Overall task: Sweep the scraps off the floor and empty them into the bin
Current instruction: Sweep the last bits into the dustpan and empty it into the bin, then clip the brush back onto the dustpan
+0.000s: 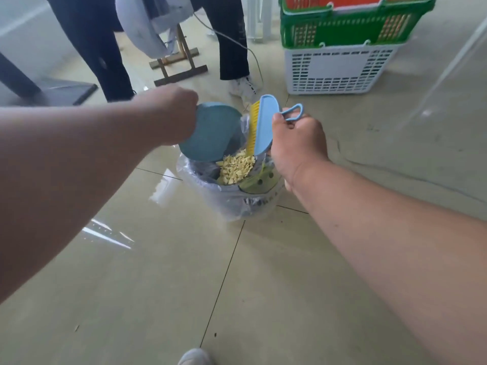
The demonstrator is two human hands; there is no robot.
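The teal dustpan (210, 133) is gripped closed in the left hand (174, 114) and tipped over the lined bin (237, 198); yellow scraps (235, 167) are piled inside. The brush (261, 125) is clenched in the right hand (297, 143). Emptying looks nearly done; a few specks remain on the near floor (158, 285).

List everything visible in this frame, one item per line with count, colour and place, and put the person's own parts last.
Small plastic dustpan: 1, teal, tipped over the bin.
Hand brush with bristles: 1, light blue with yellow bristles, over the bin.
Chopped scraps: a pile, pale yellow, at the bin's mouth.
Bag-lined bin: 1, clear liner, floor centre.
Stacked plastic baskets: 3, white, green, orange, upper right.
Wooden stand: 1, brown, upper centre.
Bystander's legs: 2, dark trousers, top.
Stray scraps: a few, floor lower left.
Left hand: holds dustpan.
Right hand: holds brush.
Own shoe: 1, grey, bottom edge.
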